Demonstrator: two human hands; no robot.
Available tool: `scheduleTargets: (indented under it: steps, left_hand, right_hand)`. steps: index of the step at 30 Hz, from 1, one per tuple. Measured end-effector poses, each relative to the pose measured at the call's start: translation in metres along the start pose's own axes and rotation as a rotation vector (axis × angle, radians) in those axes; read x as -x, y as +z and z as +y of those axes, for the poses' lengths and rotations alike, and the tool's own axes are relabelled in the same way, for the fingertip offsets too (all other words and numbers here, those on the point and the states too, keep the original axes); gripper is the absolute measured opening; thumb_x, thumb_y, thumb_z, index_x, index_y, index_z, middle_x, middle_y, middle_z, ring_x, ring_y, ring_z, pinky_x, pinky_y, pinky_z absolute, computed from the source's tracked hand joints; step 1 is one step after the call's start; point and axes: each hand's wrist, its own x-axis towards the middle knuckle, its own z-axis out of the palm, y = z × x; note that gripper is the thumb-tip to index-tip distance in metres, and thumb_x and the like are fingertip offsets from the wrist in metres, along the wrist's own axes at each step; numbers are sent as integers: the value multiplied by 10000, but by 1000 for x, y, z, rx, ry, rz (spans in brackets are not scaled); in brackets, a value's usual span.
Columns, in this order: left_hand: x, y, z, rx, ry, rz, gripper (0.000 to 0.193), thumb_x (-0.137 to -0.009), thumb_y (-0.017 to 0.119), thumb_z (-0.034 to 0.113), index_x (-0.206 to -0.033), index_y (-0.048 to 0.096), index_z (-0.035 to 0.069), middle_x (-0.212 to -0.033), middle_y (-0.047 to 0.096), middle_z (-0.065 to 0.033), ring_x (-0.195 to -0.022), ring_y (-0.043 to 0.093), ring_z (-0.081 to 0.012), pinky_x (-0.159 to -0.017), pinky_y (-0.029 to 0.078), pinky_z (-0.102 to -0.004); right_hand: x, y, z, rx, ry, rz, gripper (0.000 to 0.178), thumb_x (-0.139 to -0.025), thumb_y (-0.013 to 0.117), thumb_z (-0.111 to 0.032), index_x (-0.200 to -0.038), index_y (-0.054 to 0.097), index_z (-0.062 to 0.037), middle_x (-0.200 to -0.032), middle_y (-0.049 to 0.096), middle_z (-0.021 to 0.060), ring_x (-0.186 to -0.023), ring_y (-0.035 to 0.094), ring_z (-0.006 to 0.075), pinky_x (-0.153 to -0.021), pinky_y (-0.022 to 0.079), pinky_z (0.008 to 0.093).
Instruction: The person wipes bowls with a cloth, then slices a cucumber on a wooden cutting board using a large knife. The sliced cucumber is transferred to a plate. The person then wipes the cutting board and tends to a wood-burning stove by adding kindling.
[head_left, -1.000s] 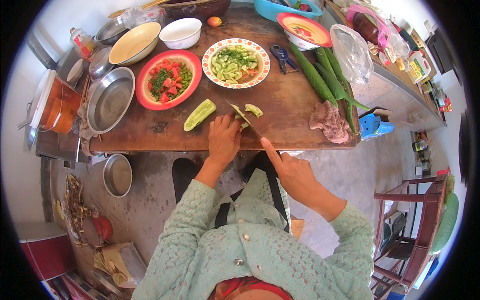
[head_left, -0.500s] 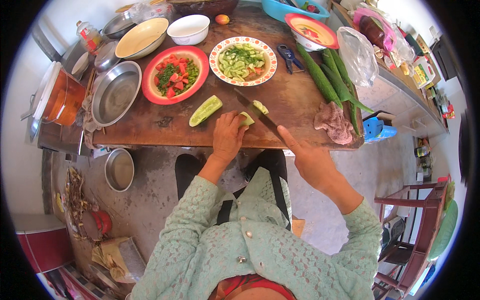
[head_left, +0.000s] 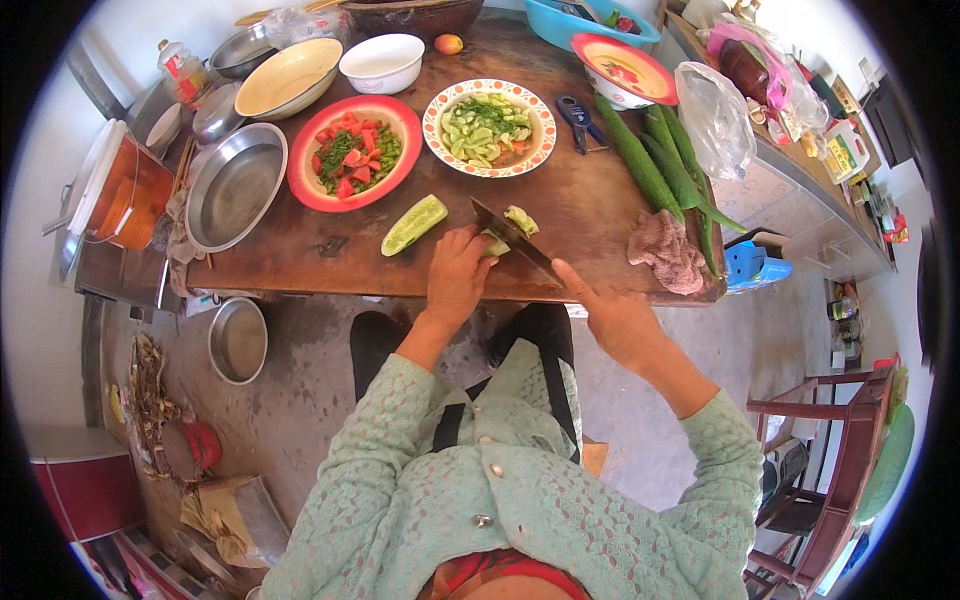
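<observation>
My left hand [head_left: 458, 272] holds down a short cucumber piece [head_left: 496, 245] near the table's front edge, its fingertips curled over it. My right hand [head_left: 618, 318] is closed round the handle of a kitchen knife [head_left: 522, 240], whose dark blade lies across that piece, close to the left fingertips. Just beyond the blade are pale cut cucumber slices [head_left: 521, 219]. A peeled cucumber half [head_left: 414, 226] rests left of the left hand. Behind the knife stands a patterned bowl [head_left: 548, 140] with chopped cucumber and green shreds. A red-rimmed plate [head_left: 300, 185] holds diced tomato and chopped greens.
Whole cucumbers [head_left: 640, 160], a pink rag [head_left: 668, 250] and a dark blue peeler-like tool [head_left: 578, 120] lie on the right. Metal basin [head_left: 236, 190], cream basin [head_left: 285, 80] and white bowl [head_left: 382, 62] stand back left. A clear plastic bag [head_left: 715, 120] sits at the right edge.
The knife has shifted left and now lies over the held cucumber piece. My left hand keeps its hold on the piece.
</observation>
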Motion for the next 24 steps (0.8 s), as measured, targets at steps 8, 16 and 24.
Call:
scheduleTargets:
  steps: [8,16,24]
  left_hand:
    - [1,0,2,17,-47,19,294,-745,699,70,-1028,618,70,-1112,570,-98,-1051,523,-320,-881,433,-406]
    - [-1,-4,3,-43,-17,-30,304,-743,683,45,-1039,619,72,-1120,571,-91,-1044,522,-310,-877,428,-407]
    - [-2,-5,3,33,1,2,274,-756,667,19,-1021,615,63,-1084,555,-116,-1020,518,-333,-871,417,-418]
  right_hand:
    - [2,-23,-12,-27,-102,185,835,-807,553,18,-1530,235,-251,-813,604,136,-712,623,365,-619,517,461]
    - [12,-2,-39,-36,63,-91,822,-815,548,-8,-1537,212,-210,-821,604,145,-642,626,351,-563,520,446]
    - [1,-6,-18,-152,97,42,883,-792,548,12,-1547,143,-203,-813,603,181,-662,615,392,-597,514,493]
